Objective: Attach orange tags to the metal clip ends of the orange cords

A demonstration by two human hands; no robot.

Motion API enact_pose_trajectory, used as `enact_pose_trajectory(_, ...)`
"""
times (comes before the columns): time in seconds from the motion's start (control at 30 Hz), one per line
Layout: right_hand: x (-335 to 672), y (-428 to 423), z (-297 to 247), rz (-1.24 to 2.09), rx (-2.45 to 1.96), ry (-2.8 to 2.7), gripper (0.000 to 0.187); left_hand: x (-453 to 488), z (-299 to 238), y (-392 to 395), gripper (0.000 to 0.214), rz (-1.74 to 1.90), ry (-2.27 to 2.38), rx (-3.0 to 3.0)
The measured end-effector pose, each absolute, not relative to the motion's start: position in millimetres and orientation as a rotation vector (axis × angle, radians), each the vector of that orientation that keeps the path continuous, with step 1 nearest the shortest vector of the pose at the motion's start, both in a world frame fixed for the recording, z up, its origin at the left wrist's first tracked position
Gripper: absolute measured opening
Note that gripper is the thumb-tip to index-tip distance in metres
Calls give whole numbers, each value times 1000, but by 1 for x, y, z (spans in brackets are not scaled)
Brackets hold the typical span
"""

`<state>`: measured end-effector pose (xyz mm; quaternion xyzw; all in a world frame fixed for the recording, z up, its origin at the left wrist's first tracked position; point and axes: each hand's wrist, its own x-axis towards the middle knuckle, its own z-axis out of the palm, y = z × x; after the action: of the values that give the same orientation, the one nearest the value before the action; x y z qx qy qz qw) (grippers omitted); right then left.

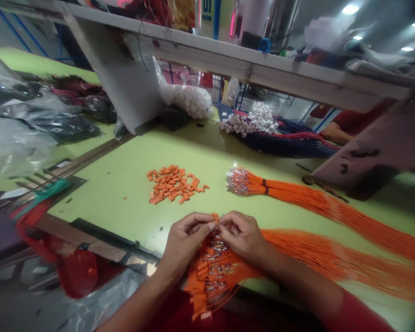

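Note:
My left hand [185,237] and my right hand [242,235] meet near the front edge of the green table [124,184]. Both pinch a small orange connector [215,216] with a wire end at their fingertips. Under my hands lies a bundle of orange wires [297,258] whose near ends carry orange connectors [202,281] and hang over the table edge. A loose pile of orange connectors [174,183] lies just beyond my hands. A second tied bundle of orange wires [297,196] with bare metal terminals stretches to the right.
A white shelf [263,69] on slanted supports crosses above the table. Blue and red wires with white connectors [259,121] lie at the back. Plastic bags [27,124] of dark wires fill the left. Another person's arm [335,133] shows at the far right.

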<state>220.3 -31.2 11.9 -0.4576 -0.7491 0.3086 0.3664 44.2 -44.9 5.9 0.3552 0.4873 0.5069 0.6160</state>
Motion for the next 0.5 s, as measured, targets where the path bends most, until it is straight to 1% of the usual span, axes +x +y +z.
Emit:
enact_pose_trajectory(0.13,219,-29,16,1076,-1187,-1770,7,44,8,-45,29,1126,1057,694)
enact_pose_trajectory(0.33,218,-27,18,1226,-1174,-1677,7,42,6,-45,26,1104,1090,741)
enact_pose_trajectory(0.5,228,-16,23,1520,-1180,-1478,23,39,-2,-42,21,1091,1224,1005)
